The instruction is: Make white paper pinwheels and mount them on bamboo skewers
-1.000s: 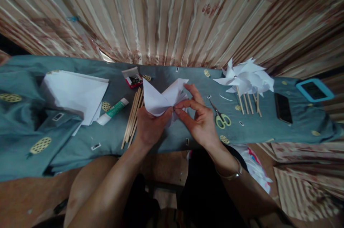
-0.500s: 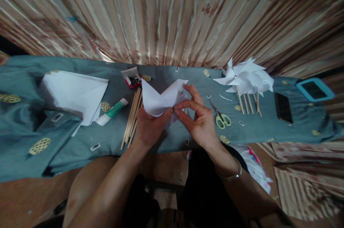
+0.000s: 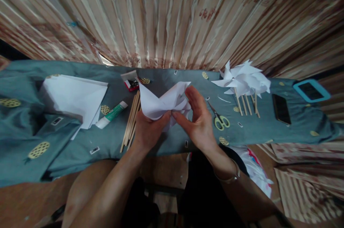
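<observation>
Head view, only view available. A folded white paper (image 3: 161,103) is held above the tabletop (image 3: 258,131), between both hands, roughly in front of the body. By the left hand (image 3: 148,129) its lower left side is gripped, thumb in front; the fingers behind are hidden. The right hand (image 3: 200,124) is partly curled, its thumb pressed at the gathered centre and its fingers raised along the paper's right side. The thumb tips nearly meet; whether a pin lies beneath them cannot be told.

Risks, as judged: should either thumb be eased, the bent corners could be sprung loose by the paper's own stiffness. By uneven pressure, the centre could be creased or torn. If a pin is present, a fingertip could be pricked. The wooden sticks (image 3: 130,120), lying just beside the left hand, could be rolled, and the open red box (image 3: 132,84) beyond them tipped, by a leftward sweep.
</observation>
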`<state>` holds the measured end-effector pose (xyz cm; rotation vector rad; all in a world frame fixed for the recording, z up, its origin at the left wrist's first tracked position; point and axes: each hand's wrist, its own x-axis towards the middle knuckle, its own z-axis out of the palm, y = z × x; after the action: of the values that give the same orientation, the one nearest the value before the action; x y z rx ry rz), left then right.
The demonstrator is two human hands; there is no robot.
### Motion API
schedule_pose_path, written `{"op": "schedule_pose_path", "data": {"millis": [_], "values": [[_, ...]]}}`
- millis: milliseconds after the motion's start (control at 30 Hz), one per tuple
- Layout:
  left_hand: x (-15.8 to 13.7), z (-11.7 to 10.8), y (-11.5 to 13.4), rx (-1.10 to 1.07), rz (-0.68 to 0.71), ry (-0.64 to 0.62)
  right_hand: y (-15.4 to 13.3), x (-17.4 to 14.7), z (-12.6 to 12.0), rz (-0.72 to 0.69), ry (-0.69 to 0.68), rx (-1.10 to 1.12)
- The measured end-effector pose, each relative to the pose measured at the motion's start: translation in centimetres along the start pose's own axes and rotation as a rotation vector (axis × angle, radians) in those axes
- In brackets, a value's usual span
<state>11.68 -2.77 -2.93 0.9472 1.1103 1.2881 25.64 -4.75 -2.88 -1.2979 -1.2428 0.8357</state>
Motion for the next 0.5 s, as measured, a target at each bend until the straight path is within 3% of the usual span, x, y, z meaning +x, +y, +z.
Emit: {"op": "schedule_pose_path", "data": {"millis": [167, 500], "values": [[-0.1, 0.0, 0.1, -0.024, -0.023, -0.012, -0.8, 0.1, -0.1, 0.138, -0.055, 0.147], [0.1, 0.0, 0.2, -0.015, -0.04, -0.024, -2.0, 0.4, -1.2, 0.313, -0.078, 0.182]]}}
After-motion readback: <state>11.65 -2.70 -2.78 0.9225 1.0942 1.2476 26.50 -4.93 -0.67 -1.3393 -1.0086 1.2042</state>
